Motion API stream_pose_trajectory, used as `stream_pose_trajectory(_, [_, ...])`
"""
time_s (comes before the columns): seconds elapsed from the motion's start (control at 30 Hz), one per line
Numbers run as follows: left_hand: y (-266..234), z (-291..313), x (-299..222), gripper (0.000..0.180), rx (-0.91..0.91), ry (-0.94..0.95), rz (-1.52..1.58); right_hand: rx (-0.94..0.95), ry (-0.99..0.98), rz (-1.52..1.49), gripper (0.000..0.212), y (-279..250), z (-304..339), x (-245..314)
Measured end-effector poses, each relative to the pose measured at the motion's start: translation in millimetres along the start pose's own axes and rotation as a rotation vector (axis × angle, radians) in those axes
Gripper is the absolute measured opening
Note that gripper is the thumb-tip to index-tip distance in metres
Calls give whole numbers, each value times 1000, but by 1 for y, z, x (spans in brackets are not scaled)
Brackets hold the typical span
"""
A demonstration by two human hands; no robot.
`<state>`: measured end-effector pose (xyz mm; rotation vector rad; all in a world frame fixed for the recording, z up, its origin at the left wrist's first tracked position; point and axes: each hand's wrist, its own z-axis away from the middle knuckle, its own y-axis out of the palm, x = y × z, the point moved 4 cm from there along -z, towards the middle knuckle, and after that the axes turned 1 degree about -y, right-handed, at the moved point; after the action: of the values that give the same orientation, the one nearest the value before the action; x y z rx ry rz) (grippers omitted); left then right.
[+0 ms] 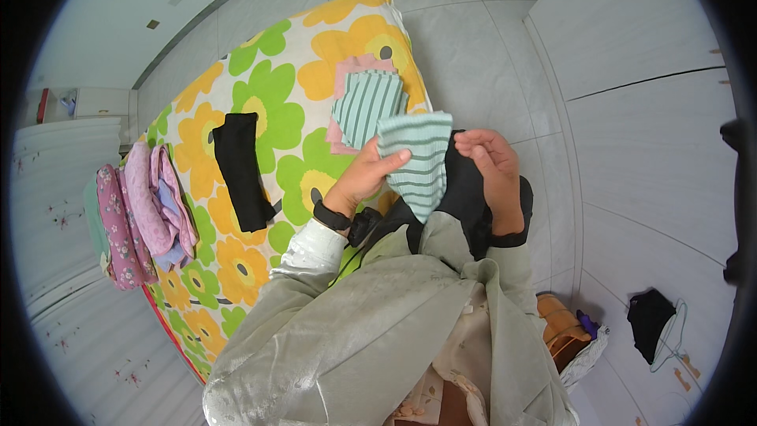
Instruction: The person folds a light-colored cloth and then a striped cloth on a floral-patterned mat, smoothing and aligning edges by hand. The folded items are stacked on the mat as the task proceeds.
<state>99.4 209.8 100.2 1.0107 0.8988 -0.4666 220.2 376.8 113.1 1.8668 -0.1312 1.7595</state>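
Observation:
My left hand (369, 177) grips a folded mint-green garment with darker green stripes (418, 159), thumb on top and the other fingers beneath it. The cloth hangs over my lap and tapers toward me. To its right, my right hand (490, 164) is apart from the cloth, its fingers partly bent and nothing seen in it. On the bed just beyond my left hand lies another folded green striped garment (367, 106). It rests on folded pink cloth (344, 77). A folded black garment (240, 172) lies farther left on the bed.
The flowered bedspread (264, 106) covers the bed. Rolled and folded pink bedding (150, 205) is piled at its left edge. Pale cabinet doors (646, 142) stand on the right, with a black item (651, 323) hanging there. A brown bag (561, 330) sits low at right.

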Motion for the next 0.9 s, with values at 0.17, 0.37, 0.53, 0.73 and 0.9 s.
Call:
stream_pose_trajectory(0.17, [0, 1, -7, 38, 5, -61, 498, 156, 8, -86, 55, 6, -3, -12])
stream_pose_trajectory(0.37, [-4, -9, -12, 41, -167, -7, 506, 432, 318, -226, 70, 37, 11, -43])
stream_pose_trajectory(0.53, [-17, -9, -12, 40, -343, 74, 403, 398, 394, -230, 59, 34, 12, -48])
stream_pose_trajectory(0.73, [-26, -9, -8, 44, -276, 49, 595, 257, 481, -258, 43, 26, 10, -63])
stream_pose_trajectory(0.9, [-30, -8, -3, 45, -287, 63, 659, 133, 473, -346, 47, 24, 8, -55])
